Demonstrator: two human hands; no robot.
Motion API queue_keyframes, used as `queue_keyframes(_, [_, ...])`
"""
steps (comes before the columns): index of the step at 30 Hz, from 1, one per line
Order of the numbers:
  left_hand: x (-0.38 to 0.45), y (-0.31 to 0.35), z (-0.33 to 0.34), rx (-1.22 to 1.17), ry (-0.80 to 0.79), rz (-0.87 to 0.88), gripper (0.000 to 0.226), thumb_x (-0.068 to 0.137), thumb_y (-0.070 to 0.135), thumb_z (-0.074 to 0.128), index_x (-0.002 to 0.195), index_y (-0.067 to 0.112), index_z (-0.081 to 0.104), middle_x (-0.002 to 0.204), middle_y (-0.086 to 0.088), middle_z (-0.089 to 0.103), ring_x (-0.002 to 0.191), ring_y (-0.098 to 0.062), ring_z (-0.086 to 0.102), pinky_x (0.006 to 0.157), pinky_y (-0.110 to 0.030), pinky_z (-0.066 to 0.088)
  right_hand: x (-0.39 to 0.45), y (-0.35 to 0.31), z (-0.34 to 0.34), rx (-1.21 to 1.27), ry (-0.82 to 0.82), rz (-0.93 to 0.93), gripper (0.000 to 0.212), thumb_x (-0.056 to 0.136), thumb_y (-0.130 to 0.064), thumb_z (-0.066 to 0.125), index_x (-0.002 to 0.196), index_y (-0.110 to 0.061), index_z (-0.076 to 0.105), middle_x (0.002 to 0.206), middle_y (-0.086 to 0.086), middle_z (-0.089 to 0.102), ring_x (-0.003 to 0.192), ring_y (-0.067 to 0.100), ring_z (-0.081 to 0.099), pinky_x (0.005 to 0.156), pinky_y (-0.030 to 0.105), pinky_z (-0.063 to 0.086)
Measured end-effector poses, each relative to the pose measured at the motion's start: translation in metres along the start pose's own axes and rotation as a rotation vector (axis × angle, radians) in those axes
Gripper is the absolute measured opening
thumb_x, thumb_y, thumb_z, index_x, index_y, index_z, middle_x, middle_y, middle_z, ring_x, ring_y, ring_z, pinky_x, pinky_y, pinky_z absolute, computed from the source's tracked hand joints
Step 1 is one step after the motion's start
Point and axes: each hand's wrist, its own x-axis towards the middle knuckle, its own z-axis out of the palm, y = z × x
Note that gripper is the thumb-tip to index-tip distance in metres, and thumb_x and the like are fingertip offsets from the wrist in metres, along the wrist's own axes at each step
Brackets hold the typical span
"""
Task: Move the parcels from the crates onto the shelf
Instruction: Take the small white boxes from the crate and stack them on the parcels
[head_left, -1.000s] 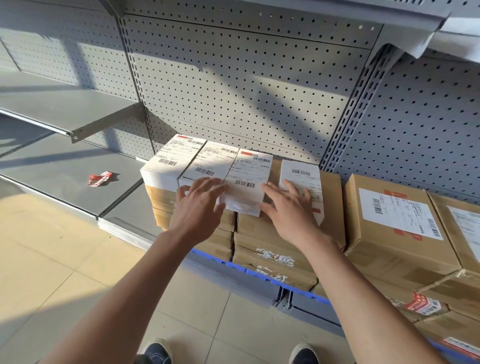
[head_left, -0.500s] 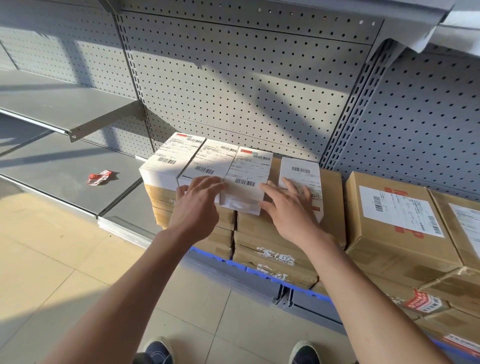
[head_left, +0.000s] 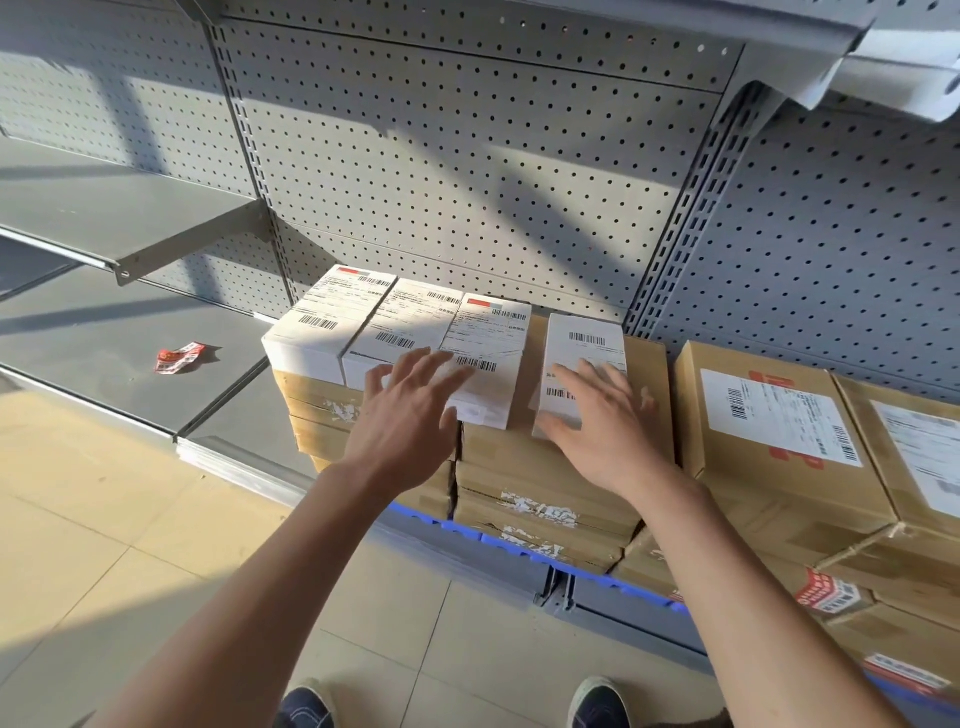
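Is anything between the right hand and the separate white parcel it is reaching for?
Nothing visible: the right hand already rests with spread fingers on the separate white labelled parcel atop the brown cardboard stack; the left hand is on its neighbour.

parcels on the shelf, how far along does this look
Done: four white parcels lie on stacked brown boxes on the bottom shelf, with larger cartons to the right. In hand: the left hand reaches over the third white parcel, while the right hand rests flat on the fourth; neither grips. Left: unclear, as no crates are in view. The upper shelf holds no parcels.
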Motion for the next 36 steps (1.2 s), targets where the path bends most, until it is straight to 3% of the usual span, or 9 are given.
queue_keyframes(3, [0.0, 0.01, 0.004, 0.016, -0.016, 0.07, 0.053, 0.097, 0.027, 0.056, 0.148, 0.035, 0.044, 0.158, 0.002, 0.039, 0.148, -0.02, 0.026, 0.115, -0.053, 0.025, -0.003, 0.01, -0.001, 0.029, -0.043, 0.027, 0.066, 0.101, -0.038, 0.058, 0.158, -0.037, 0.025, 0.17, -0.001, 0.011, 0.156, 0.02, -0.002, 0.123, 0.062, 0.008])
queue_keyframes(8, [-0.001, 0.018, 0.011, 0.049, -0.069, 0.103, 0.052, 0.099, 0.032, 0.053, 0.149, 0.041, 0.041, 0.161, 0.002, 0.032, 0.15, -0.019, 0.022, 0.118, -0.054, 0.022, -0.003, 0.01, 0.003, 0.035, 0.0, 0.006, 0.059, 0.105, -0.02, 0.052, 0.158, -0.032, 0.03, 0.169, 0.003, 0.015, 0.155, 0.023, 0.001, 0.126, 0.047, 0.009])
queue_keyframes(13, [-0.001, 0.018, 0.013, 0.054, -0.066, 0.1, 0.05, 0.099, 0.033, 0.053, 0.147, 0.043, 0.043, 0.159, 0.003, 0.036, 0.149, -0.018, 0.024, 0.117, -0.054, 0.021, -0.001, 0.004, 0.006, -0.024, 0.031, -0.003, 0.055, 0.106, -0.022, 0.049, 0.157, -0.033, 0.031, 0.169, 0.0, 0.018, 0.155, 0.024, 0.005, 0.123, 0.047, 0.018])
queue_keyframes(22, [0.0, 0.021, 0.011, 0.022, -0.071, 0.08, 0.049, 0.101, 0.034, 0.053, 0.148, 0.042, 0.044, 0.16, 0.004, 0.036, 0.149, -0.018, 0.024, 0.119, -0.053, 0.019, 0.001, -0.01, 0.017, -0.029, 0.075, -0.064, 0.053, 0.105, -0.02, 0.049, 0.155, -0.03, 0.035, 0.167, 0.005, 0.022, 0.153, 0.03, 0.01, 0.122, 0.056, 0.021])
queue_keyframes(27, [0.0, 0.021, 0.01, 0.02, -0.074, 0.081, 0.049, 0.101, 0.035, 0.051, 0.149, 0.042, 0.042, 0.16, 0.004, 0.034, 0.15, -0.016, 0.022, 0.12, -0.051, 0.017, 0.001, -0.011, 0.019, -0.047, 0.103, -0.064, 0.052, 0.104, -0.023, 0.051, 0.154, -0.029, 0.037, 0.166, 0.006, 0.025, 0.152, 0.031, 0.013, 0.121, 0.055, 0.025])
queue_keyframes(36, [-0.001, 0.026, 0.011, 0.033, -0.064, 0.069, 0.043, 0.101, 0.041, 0.049, 0.144, 0.035, 0.049, 0.157, 0.004, 0.04, 0.148, -0.02, 0.026, 0.117, -0.053, 0.022, -0.002, -0.006, 0.017, -0.018, 0.079, -0.063, 0.059, 0.103, -0.029, 0.055, 0.157, -0.028, 0.032, 0.168, 0.006, 0.018, 0.154, 0.03, 0.009, 0.123, 0.056, 0.019])
